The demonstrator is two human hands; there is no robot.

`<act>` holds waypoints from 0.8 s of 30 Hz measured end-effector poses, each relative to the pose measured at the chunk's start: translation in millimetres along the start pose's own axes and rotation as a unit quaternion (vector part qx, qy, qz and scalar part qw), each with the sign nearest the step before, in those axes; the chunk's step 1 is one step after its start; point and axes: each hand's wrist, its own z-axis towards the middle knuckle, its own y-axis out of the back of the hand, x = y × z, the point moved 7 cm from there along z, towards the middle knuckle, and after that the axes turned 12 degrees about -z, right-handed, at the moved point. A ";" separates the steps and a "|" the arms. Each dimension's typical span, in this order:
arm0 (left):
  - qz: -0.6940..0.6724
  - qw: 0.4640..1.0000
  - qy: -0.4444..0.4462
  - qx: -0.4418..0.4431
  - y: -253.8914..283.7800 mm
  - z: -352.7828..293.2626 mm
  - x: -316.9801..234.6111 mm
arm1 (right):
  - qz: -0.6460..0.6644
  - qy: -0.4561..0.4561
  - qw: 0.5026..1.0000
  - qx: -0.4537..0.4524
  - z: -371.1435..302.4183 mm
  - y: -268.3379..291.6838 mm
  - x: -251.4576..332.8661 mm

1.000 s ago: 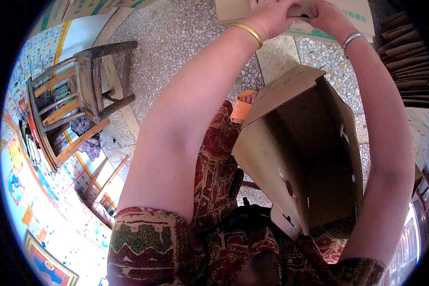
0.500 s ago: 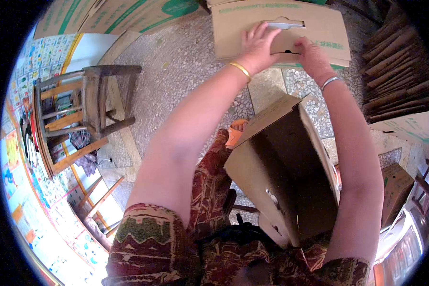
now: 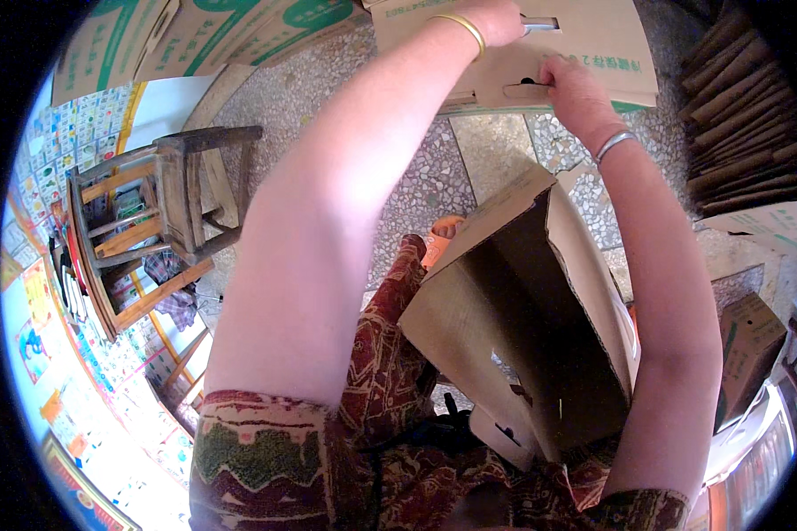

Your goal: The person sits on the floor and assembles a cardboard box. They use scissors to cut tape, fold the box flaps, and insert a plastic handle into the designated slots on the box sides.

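Observation:
A closed brown cardboard box [image 3: 514,66] with green print lies at the far side, with two handle cut-outs in its top. My right hand [image 3: 583,99] has its fingers curled at the nearer cut-out, gripping the cardboard there. My left hand [image 3: 498,19] reaches over the far cut-out; its fingers are hidden at the picture's upper edge. Between my forearms an open, empty-looking cardboard box [image 3: 452,327] leans tilted against my lap, its dark inside facing up.
A wooden chair [image 3: 179,190] stands at the left before a wall with posters [image 3: 53,354]. Folded cardboard [image 3: 748,124] is stacked at the right, above a smaller brown box [image 3: 753,345]. More green-printed cartons [image 3: 212,44] stand at the far left. My orange sandal [image 3: 438,239] rests on the terrazzo floor.
My left hand has moved farther away, across the box top toward the far cut-out. My right hand stays at the nearer cut-out, where a flap outline now shows. The view has shifted slightly.

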 end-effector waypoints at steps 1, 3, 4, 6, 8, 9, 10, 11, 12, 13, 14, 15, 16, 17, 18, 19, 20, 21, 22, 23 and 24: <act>0.002 0.998 -0.050 -0.033 -2.3 3.2 6.0 | -0.003 0.005 1.000 -0.005 -0.4 -1.7 1.4; -0.140 0.986 -0.039 0.076 -15.4 24.9 21.1 | -0.009 -0.006 1.000 -0.002 -2.9 -4.4 -1.1; -0.211 0.969 -0.028 0.127 -17.1 25.7 26.3 | -0.010 -0.012 1.000 0.007 -4.4 -0.6 4.0; -0.411 0.903 0.011 0.121 -4.5 1.5 2.6 | -0.016 -0.017 1.000 0.015 -10.1 2.2 4.4; -0.492 0.868 0.049 0.039 -2.1 -6.5 -6.7 | -0.026 -0.008 1.000 0.014 -13.3 0.2 1.6; -0.487 0.872 0.050 0.019 1.3 -9.4 4.1 | -0.033 0.001 0.999 -0.006 -13.7 3.1 7.7; -0.481 0.875 0.050 0.007 1.2 -8.0 17.4 | -0.038 0.002 0.999 -0.025 -13.8 1.5 10.5; -0.474 0.879 0.049 -0.006 -0.2 -6.4 28.7 | -0.043 0.005 0.998 -0.044 -13.0 0.7 12.9; -0.451 0.892 0.030 -0.026 5.2 -2.9 26.4 | -0.031 0.001 0.999 -0.021 -5.3 -0.3 9.1; -0.429 0.902 0.012 -0.045 10.2 -1.4 21.5 | -0.019 -0.003 1.000 0.004 3.0 1.7 3.5; -0.406 0.912 -0.006 -0.063 14.5 -2.0 17.4 | -0.006 -0.007 1.000 0.030 7.2 1.0 0.0; -0.404 0.912 -0.013 -0.075 14.7 -3.2 18.4 | 0.031 -0.003 0.999 0.009 6.0 3.2 -1.2; -0.401 0.912 -0.020 -0.087 15.1 -6.0 18.7 | 0.036 -0.003 0.999 0.007 5.5 2.0 -1.9; -0.399 0.911 -0.027 -0.099 14.9 -8.5 20.0 | 0.042 -0.003 0.999 0.005 5.1 0.7 -2.4; -0.388 0.911 -0.047 -0.131 14.5 -9.6 23.9 | 0.047 -0.003 0.999 0.003 4.9 -0.5 -3.0; -0.376 0.910 -0.066 -0.163 14.3 -12.2 26.3 | 0.055 0.000 0.998 0.014 6.9 -2.1 -4.3; -0.362 0.908 -0.089 -0.193 15.1 -14.1 25.1 | 0.063 0.000 0.998 0.022 8.0 -0.9 -7.7; -0.382 0.896 -0.084 -0.211 14.5 -16.5 27.3 | 0.072 0.001 0.997 0.034 9.8 -3.0 -11.1; -0.401 0.883 -0.080 -0.229 13.9 -19.0 29.3 | 0.085 0.002 0.995 0.045 9.8 -5.0 -15.7; -0.420 0.870 -0.077 -0.247 13.4 -21.9 31.5 | 0.099 0.002 0.994 0.055 8.6 -6.4 -21.7; -0.387 0.880 -0.084 -0.263 15.7 -30.9 31.9 | 0.114 0.008 0.991 0.067 8.7 -8.8 -24.5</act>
